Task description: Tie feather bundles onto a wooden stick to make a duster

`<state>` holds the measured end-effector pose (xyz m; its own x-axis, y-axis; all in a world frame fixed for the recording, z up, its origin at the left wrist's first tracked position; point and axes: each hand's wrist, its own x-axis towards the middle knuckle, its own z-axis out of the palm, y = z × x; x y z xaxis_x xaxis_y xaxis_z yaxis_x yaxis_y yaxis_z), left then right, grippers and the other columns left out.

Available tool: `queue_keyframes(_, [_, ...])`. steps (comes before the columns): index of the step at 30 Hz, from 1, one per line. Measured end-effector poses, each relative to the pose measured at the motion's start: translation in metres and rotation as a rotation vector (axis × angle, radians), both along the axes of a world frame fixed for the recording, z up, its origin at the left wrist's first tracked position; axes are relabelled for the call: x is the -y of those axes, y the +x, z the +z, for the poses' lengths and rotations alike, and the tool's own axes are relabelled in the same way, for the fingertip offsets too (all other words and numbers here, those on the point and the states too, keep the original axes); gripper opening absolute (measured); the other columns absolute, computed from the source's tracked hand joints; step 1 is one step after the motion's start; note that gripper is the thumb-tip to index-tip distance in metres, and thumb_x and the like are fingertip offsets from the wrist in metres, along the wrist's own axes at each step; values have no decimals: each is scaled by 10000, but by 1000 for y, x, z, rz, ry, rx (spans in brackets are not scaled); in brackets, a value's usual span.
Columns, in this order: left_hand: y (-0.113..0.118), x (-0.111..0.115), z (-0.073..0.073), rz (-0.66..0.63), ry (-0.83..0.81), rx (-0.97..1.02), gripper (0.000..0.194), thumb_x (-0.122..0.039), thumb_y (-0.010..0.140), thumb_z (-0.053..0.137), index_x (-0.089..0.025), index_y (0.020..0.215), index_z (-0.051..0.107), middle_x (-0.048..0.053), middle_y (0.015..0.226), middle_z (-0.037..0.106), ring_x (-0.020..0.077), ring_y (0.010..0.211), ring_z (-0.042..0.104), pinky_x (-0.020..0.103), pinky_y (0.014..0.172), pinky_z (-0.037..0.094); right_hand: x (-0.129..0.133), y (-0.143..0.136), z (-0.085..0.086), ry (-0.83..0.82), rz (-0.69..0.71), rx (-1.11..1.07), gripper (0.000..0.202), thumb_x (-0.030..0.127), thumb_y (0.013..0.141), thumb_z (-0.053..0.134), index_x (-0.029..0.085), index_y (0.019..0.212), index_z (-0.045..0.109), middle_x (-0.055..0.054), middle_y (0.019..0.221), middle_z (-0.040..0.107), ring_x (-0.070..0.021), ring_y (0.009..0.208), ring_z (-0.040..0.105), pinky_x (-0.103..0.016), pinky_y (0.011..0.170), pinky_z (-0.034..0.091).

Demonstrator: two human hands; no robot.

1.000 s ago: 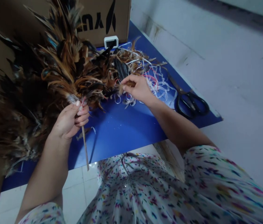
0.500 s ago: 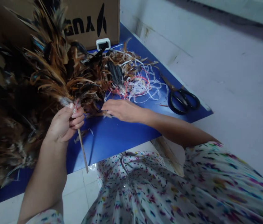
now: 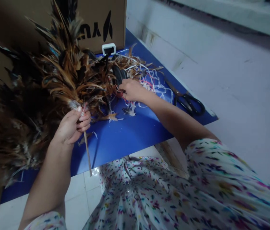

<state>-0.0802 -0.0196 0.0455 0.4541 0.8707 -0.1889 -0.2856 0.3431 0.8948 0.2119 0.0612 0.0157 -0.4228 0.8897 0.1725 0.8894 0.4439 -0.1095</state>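
Observation:
My left hand [image 3: 74, 125] is wrapped round the thin wooden stick [image 3: 87, 150] of a feather duster, just below its feathers. The duster's brown and black feathers [image 3: 69, 73] stand up and fan out above that fist. Some pink string shows by the thumb. My right hand [image 3: 133, 90] reaches into the loose feathers and strings, its fingers bent together beside a bunch of black feathers [image 3: 120, 75]. Its fingertips are partly hidden, so what they pinch is unclear. White and pink plastic strings [image 3: 157, 83] lie tangled just beyond that hand.
Black-handled scissors [image 3: 190, 103] lie near the right edge of the blue tabletop [image 3: 125, 134]. A cardboard box [image 3: 96, 19] stands at the back, with a small white-framed object [image 3: 108, 49] before it. Many dark feathers [image 3: 22, 127] are heaped at the left. A wall [image 3: 233, 80] borders the right side.
My right hand has moved forward and to the right, from the table's near feathers into the string and feather pile. The left hand keeps its hold on the duster. The view has shifted slightly.

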Motion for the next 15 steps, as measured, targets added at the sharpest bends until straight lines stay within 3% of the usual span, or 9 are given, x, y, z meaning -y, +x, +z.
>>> queue_keyframes(3, [1, 1, 1, -1, -13, 9, 270, -327, 873, 719, -152, 816, 521, -83, 606, 358, 16, 412, 210, 142, 371, 188, -16, 4, -8, 6, -55, -13, 208, 106, 807, 549, 148, 900, 730, -157, 1036, 691, -298, 985, 604, -424, 861, 455])
queue_keyframes(7, [2, 3, 3, -1, -37, 16, 293, -319, 836, 758, -147, 805, 524, -78, 606, 373, 12, 413, 233, 144, 379, 196, -33, 27, -12, 66, -51, -377, 190, 48, 731, 591, 201, 737, 704, -71, 853, 703, -239, 859, 628, -406, 864, 493])
queue_keyframes(11, [3, 3, 2, 33, -57, -3, 344, -364, 817, 777, -157, 773, 507, -84, 594, 370, 13, 406, 228, 130, 363, 215, -42, 47, 3, 56, -75, -747, 171, 40, 696, 660, 200, 735, 704, -8, 714, 687, -183, 721, 622, -361, 767, 525])
queue_keyframes(15, [2, 1, 0, 40, -71, -8, 322, -350, 816, 775, -152, 783, 523, -85, 594, 378, 12, 402, 228, 120, 356, 235, -43, 56, 25, 13, -113, -993, 111, 99, 747, 715, 207, 762, 697, 20, 628, 667, -139, 576, 586, -301, 601, 511])
